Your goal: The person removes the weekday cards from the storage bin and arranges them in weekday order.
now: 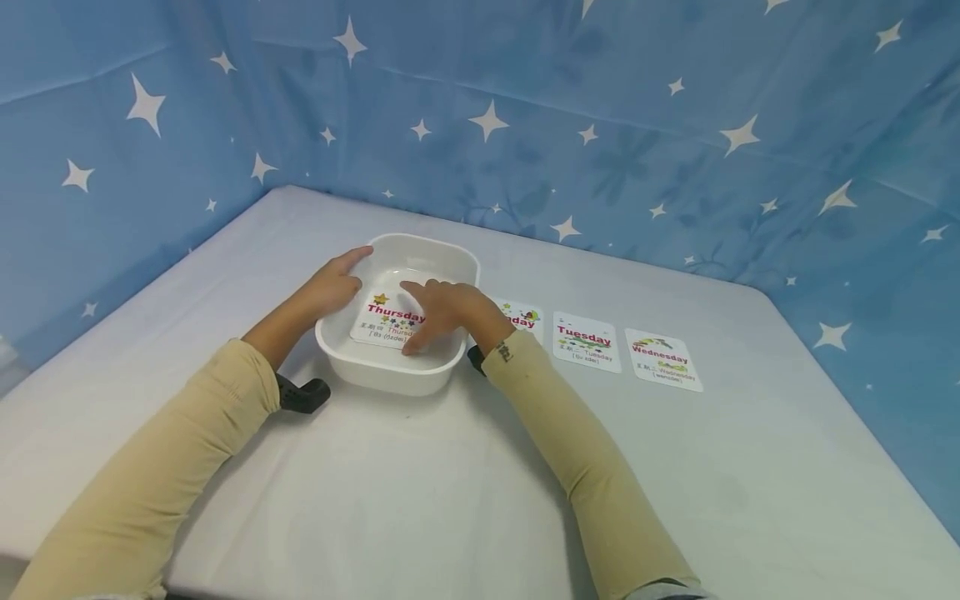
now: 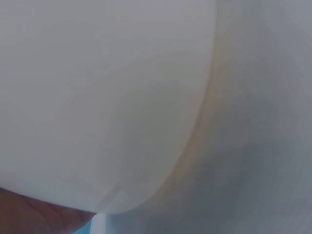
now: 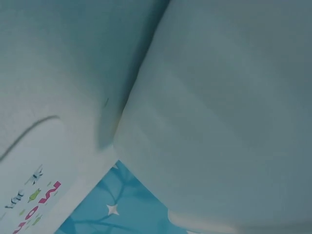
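A white plastic basin [image 1: 390, 379] stands on the table in the head view, with a "Thursday" card [image 1: 386, 329] lying face up inside. My left hand [image 1: 335, 283] grips the basin's left rim; part of that hand [image 2: 44, 217] shows against the basin wall [image 2: 107, 97] in the left wrist view. Reaching over the right rim, my right hand [image 1: 446, 310] has its thumb and index finger spread above the card's right side. Whether they touch the card I cannot tell. In the right wrist view the basin's outer wall [image 3: 219, 122] hides this hand.
Right of the basin lie a partly hidden card ending in "day" [image 1: 525, 318], a "Tuesday" card [image 1: 587, 342] and a "Wednesday" card [image 1: 663, 360], in a row on the white tablecloth [image 1: 360, 500]. A blue star-patterned curtain [image 1: 525, 183] hangs behind the table.
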The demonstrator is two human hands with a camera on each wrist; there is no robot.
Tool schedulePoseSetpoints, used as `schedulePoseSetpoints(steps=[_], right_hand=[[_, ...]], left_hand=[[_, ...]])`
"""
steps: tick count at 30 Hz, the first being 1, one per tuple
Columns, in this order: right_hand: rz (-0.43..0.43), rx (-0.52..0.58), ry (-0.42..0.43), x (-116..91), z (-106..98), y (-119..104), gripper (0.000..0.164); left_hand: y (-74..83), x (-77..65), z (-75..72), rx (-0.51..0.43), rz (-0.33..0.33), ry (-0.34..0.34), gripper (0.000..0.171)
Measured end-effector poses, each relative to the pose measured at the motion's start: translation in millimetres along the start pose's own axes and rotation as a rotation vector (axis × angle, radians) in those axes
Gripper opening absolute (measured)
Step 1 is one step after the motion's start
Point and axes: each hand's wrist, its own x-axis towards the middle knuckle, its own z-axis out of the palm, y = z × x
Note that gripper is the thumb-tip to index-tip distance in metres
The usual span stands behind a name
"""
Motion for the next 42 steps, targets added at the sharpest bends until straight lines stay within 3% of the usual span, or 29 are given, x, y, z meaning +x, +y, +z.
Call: schedulePoseSetpoints(steps=[10, 18, 42], right_hand=[[-0.001, -0.012, -0.016, -4.6, -1.7, -0.9, 0.099], [-0.039, -0.032, 0.047, -5.3, 0.5, -1.7, 0.096], [-0.102, -0.060, 0.114, -9.1, 1.3, 2.2, 0.079]], left_hand=[[2.8, -1.1, -0.2, 0.006, 0.004, -0.012, 0.064], [2.0, -1.3, -0.3, 0.012, 0.005, -0.012, 0.064], [2.7, 0.4, 0.2, 0.039, 0.006, -0.004, 0.066]])
